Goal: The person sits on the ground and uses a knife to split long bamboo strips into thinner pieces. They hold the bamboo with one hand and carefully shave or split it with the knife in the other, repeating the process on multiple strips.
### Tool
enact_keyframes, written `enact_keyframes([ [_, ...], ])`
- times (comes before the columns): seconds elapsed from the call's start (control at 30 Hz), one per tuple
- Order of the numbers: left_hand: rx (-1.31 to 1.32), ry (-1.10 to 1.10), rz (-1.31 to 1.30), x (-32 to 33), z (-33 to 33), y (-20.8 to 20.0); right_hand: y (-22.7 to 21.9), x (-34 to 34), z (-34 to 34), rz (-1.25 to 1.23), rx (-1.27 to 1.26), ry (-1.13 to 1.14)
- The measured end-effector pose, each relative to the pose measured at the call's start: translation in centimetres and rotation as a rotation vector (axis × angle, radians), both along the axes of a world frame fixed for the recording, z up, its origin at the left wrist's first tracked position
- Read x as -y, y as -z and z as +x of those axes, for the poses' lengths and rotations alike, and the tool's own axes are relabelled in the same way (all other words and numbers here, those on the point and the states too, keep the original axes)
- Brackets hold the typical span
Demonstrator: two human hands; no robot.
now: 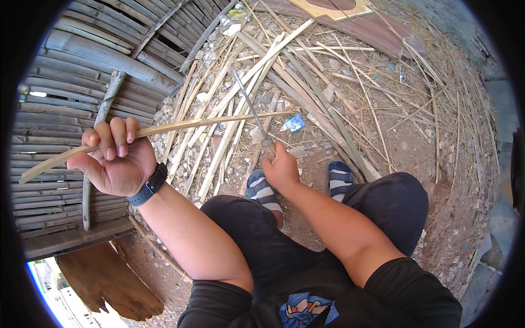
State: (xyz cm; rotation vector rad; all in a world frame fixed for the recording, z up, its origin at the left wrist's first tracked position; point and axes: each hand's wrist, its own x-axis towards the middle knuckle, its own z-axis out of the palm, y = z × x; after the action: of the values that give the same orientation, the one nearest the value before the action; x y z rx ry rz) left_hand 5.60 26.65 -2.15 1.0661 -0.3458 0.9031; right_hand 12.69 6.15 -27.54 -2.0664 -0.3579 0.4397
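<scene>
A long split bamboo strip (186, 124) runs across the view from the far left to the middle. My left hand (117, 156), palm turned up and a dark watch on its wrist, has its fingers curled over the strip's left part. In my right hand (281, 170) is the wooden handle of a knife (249, 103) with a long, narrow blade pointing up and away. The blade crosses the strip near its right end; whether the two touch I cannot tell. Loose bamboo strips (240, 120) lie on the ground beyond my hands.
A bamboo-slat wall (60, 126) stands at the left, with a pole (104, 109) against it. A small blue wrapper (294, 123) lies among shavings and stones. Wooden boards (350, 24) rest at the far side. My sandalled feet (340, 179) are below my knees.
</scene>
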Motion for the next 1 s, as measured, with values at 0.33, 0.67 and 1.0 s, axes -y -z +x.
enact_keyframes([
  [0.33,0.001,-0.015,-0.014,-0.8,-0.4,0.4,7.8,3.7,1.6,-0.258,-0.16,0.159],
  [0.67,-0.007,0.026,0.009,-0.4,-0.3,0.2,7.9,5.1,1.4,-0.373,-0.168,0.195],
  [1.0,0.001,0.04,-0.006,-0.3,0.0,0.3,8.4,4.6,2.5,-0.323,-0.159,0.149],
])
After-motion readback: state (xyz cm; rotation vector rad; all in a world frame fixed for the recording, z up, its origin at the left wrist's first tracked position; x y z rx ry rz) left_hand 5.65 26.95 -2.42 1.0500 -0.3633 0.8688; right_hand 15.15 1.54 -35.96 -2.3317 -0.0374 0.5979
